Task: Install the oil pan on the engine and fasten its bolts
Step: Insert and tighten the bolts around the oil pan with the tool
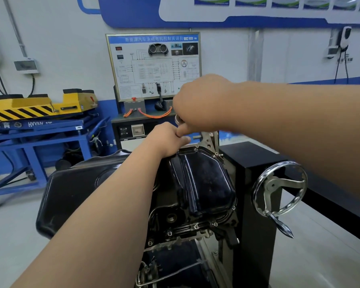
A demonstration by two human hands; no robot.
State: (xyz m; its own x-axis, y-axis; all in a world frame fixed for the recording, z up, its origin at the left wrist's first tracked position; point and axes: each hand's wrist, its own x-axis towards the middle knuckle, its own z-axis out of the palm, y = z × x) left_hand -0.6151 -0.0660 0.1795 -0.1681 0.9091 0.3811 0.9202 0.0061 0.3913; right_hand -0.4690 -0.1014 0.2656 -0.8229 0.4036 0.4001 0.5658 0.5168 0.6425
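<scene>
The black oil pan [204, 183] sits on the engine [175, 231] held in a stand, with bolts [195, 226] along its near flange. At the pan's far edge my left hand [168, 140] curls its fingers around something hidden beneath it. Just above, my right hand [200, 104] grips a silver metal tool [178, 119]; only the tool's round end shows beside my fingers. The far bolts under both hands are mostly hidden.
A chrome handwheel [279, 190] juts from the black stand column [256, 204] on the right. A black drip tray [71, 194] lies left of the engine. A blue lift table with a yellow unit [40, 121] and a training board [154, 65] stand behind.
</scene>
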